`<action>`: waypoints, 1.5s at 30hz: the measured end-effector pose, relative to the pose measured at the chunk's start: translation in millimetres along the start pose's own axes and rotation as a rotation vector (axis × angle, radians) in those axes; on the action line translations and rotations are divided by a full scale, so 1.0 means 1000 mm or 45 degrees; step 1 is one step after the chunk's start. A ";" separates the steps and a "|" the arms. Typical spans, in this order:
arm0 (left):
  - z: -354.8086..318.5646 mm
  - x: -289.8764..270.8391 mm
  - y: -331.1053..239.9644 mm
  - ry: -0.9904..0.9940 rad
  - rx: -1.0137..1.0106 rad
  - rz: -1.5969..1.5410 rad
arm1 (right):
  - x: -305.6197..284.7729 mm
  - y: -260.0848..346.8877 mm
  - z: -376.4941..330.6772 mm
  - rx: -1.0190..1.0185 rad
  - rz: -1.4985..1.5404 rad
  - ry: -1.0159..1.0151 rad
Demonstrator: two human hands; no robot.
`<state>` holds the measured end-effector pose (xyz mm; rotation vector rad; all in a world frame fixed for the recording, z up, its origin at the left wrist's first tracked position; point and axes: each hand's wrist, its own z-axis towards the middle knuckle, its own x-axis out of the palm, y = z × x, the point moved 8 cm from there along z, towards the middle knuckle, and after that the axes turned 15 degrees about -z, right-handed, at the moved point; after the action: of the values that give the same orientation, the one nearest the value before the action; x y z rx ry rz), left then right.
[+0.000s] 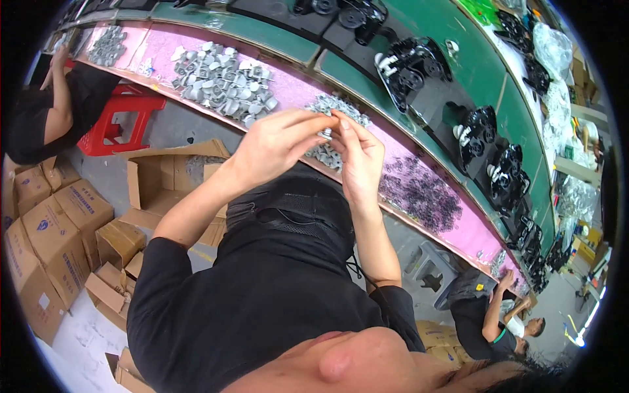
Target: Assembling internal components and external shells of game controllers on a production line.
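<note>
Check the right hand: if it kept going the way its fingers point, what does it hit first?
Probably the left hand: the right hand points its fingers up-left at a small grey part pinched between both. Beyond lies the grey parts pile; depth unclear.

Bright even overhead light, soft shadows; strong fisheye bending, black rim at corners; slight blur toward edges

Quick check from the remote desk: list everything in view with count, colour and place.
small grey part: one, pinched between both hands
grey parts pile: many, on pink mat
small dark parts: many, right on mat
black assemblies: several, on green belt
cardboard boxes: several, brown, floor at left
red stool: one, upper left
co-workers: one at left, one lower right
left hand: fingertips on part
right hand: fingertips on part
</note>
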<state>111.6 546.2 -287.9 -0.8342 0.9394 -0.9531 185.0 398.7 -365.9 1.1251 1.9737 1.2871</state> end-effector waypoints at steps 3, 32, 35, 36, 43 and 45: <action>-0.009 -0.001 0.010 -0.013 -0.147 -0.169 | 0.014 0.012 -0.001 -0.046 -0.057 0.130; -0.053 -0.086 0.036 -0.282 -0.525 -0.440 | 0.077 0.002 0.059 -0.055 -0.148 0.560; -0.045 -0.072 0.027 -0.183 -0.546 -0.476 | 0.071 -0.001 0.047 -0.066 0.070 0.581; -0.041 -0.067 0.021 -0.120 -0.494 -0.469 | 0.069 -0.001 0.045 -0.067 0.175 0.591; -0.030 -0.054 0.012 -0.018 -0.392 -0.466 | 0.062 0.005 0.037 -0.138 0.288 0.600; -0.028 -0.055 0.011 -0.019 -0.414 -0.492 | 0.056 0.000 0.038 -0.041 0.334 0.578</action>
<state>74.2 596.0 -293.1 -1.3303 0.9522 -1.1373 185.4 464.8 -380.7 1.1846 2.1578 1.8393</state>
